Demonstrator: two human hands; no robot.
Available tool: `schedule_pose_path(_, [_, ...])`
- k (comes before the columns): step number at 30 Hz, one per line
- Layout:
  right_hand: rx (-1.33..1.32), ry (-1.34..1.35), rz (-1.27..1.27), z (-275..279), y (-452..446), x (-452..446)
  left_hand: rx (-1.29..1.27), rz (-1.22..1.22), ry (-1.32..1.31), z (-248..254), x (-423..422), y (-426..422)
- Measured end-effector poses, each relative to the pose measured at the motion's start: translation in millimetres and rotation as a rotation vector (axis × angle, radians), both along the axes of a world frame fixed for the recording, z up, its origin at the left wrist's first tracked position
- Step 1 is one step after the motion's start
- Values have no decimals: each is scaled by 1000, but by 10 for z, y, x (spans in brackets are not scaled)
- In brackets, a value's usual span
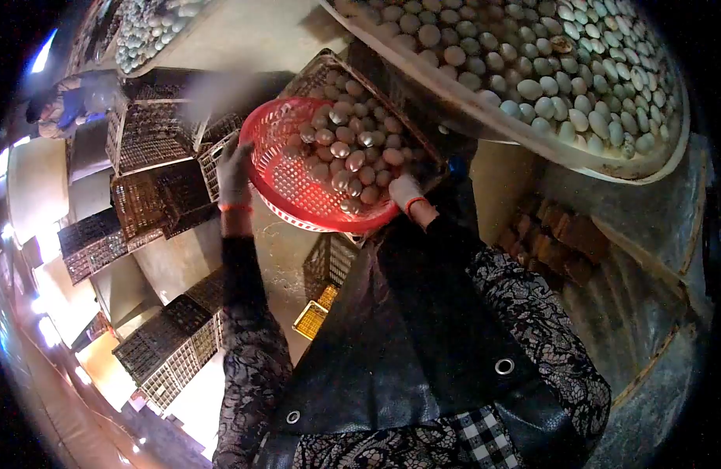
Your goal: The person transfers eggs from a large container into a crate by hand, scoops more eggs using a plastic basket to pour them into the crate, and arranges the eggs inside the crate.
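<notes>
A round red plastic basket (278, 176) is tilted over a dark crate (325, 62), with many eggs (354, 160) gathered toward its right side. My left hand (234, 176), gloved and with a red band at the wrist, grips the basket's left rim. At the lower right rim is my right hand (407, 194), also gloved and banded, its fingers against the basket and the eggs. More eggs lie in the crate beyond the basket. How the crate is supported is hidden beneath the basket.
A large tub (486, 113) full of pale eggs fills the upper right. Stacked crates (153, 129) stand at left, with a person (67, 105) beyond them. A yellow crate (310, 320) is low in the centre; brown bricks (560, 238) lie at right.
</notes>
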State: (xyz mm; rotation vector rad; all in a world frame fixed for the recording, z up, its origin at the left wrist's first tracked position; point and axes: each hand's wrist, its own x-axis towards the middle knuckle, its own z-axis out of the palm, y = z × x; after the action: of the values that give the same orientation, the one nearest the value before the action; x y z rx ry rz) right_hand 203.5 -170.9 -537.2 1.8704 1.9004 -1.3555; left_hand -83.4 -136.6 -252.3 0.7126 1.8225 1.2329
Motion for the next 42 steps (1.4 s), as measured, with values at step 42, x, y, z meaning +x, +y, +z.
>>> schedule_pose_path(42, [338,81,1090,-463,-214,-141,-220,-412,595,-2,-325,771])
